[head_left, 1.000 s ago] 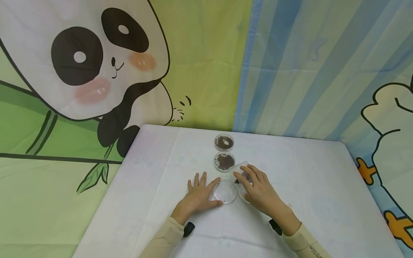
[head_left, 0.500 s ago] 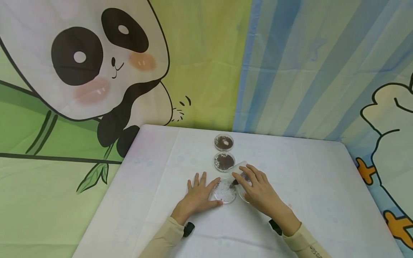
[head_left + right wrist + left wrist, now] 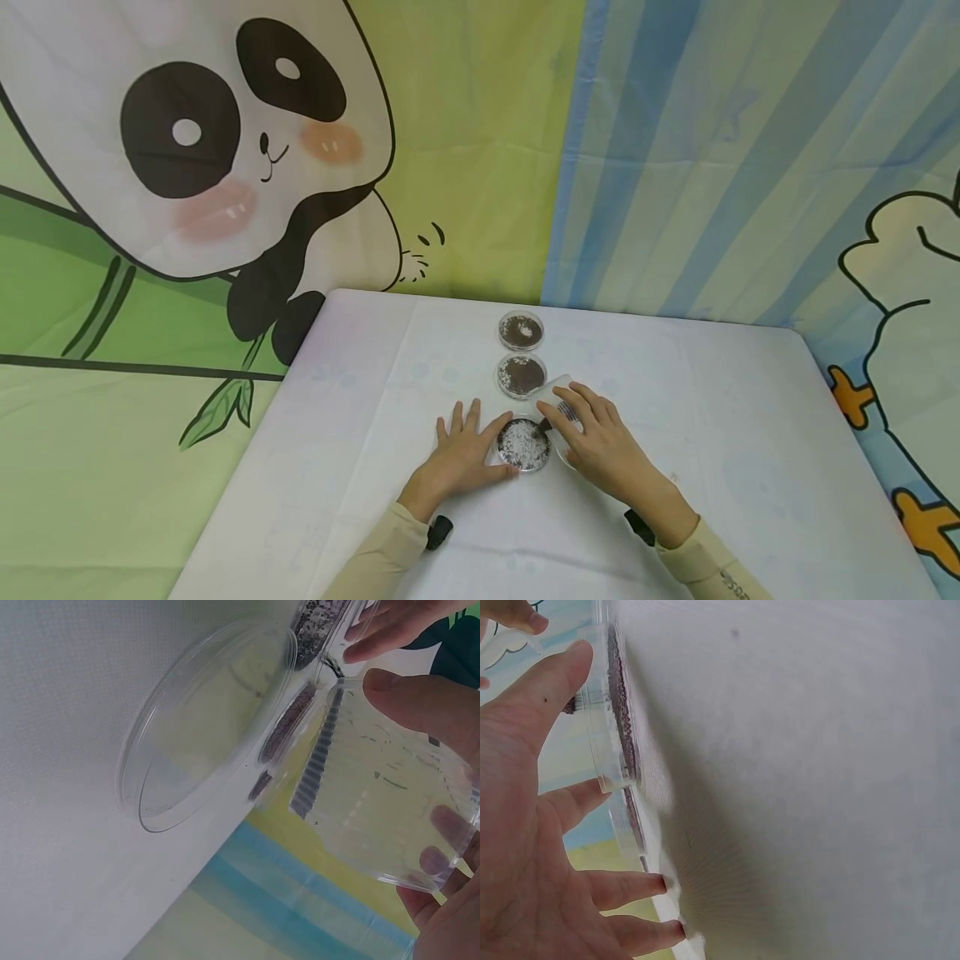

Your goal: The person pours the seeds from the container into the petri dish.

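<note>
A petri dish (image 3: pixel 522 446) holds speckled dark granules over white. My left hand (image 3: pixel 463 460) holds its rim between thumb and index finger; in the left wrist view its other fingers (image 3: pixel 630 889) are spread towards the table. My right hand (image 3: pixel 603 442) grips a clear, flat-sided plastic container (image 3: pixel 382 780), tilted down to the left over the dish. Dark granules (image 3: pixel 546 424) gather at its low corner, by the dish's rim. A clear round dish or lid (image 3: pixel 199 739) lies on the table under the right hand, mostly hidden in the head view.
Beyond the held dish, two more petri dishes (image 3: pixel 521 377) with dark granules and white bits stand in a line towards the back edge. A white cloth (image 3: pixel 405 367) covers the table. Cartoon-printed curtains (image 3: pixel 480 150) hang behind.
Dark granules have spread across the near dish, which looked nearly bare a second ago. The tilted container has shifted very slightly left; my left hand has stayed in place.
</note>
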{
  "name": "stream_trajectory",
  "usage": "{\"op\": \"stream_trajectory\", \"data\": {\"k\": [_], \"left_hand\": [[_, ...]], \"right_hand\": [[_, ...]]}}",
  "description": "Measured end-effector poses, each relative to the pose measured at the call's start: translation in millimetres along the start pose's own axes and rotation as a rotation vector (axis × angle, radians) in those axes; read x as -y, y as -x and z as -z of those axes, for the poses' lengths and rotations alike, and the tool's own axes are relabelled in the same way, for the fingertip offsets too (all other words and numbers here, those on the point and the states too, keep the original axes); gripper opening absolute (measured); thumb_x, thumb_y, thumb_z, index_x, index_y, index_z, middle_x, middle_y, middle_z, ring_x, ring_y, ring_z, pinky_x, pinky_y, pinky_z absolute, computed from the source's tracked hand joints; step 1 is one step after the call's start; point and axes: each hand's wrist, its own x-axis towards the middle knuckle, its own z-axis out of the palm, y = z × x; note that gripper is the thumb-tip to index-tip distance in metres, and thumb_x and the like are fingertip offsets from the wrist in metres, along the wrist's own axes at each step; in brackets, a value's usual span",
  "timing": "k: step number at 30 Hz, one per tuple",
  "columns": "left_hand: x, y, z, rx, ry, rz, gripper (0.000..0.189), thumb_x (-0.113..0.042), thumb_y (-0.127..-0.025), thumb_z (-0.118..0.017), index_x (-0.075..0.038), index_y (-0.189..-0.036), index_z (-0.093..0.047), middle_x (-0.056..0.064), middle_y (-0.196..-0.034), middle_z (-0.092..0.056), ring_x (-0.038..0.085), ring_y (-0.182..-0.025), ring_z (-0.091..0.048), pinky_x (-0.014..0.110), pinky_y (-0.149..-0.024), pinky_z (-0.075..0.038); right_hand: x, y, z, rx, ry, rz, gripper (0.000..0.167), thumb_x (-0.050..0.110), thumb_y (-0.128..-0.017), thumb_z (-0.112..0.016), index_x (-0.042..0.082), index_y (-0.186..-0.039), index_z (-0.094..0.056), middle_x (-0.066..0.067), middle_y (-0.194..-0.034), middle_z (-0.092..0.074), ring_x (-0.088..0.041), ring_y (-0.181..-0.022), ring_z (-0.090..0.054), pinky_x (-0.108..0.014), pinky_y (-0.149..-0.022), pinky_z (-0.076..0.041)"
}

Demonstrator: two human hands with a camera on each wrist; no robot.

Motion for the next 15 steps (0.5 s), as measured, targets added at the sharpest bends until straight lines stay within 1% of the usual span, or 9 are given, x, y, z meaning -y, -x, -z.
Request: {"op": "stream_trajectory", "data": {"k": [8,15], "left_hand": [[0.1,-0.5,-0.3,-0.001,0.000,0.001,0.087,-0.068,-0.084,-0.065,-0.032,-0.157,-0.033,0.031,-0.160,-0.015,0.056,-0.144,-0.006,0.077,-0.106,-0.010],[0.8,-0.5,-1.0,0.007,0.007,0.003,0.088,-0.069,-0.084,-0.065,-0.033,-0.157,-0.032,0.031,-0.160,-0.014,0.056,-0.144,-0.004,0.077,-0.106,-0.009]], "right_hand": [[-0.2,0.0,-1.4,-0.012,0.001,0.004,0.093,0.013,-0.067,-0.092,0.015,-0.149,-0.048,-0.020,-0.149,-0.041,-0.043,-0.138,-0.034,-0.058,-0.099,-0.041],[0.5,0.0,-0.6,-0.010,0.003,0.008,0.098,0.014,-0.066,-0.093,0.017,-0.151,-0.044,-0.020,-0.150,-0.039,-0.043,-0.139,-0.033,-0.058,-0.099,-0.041]]}}
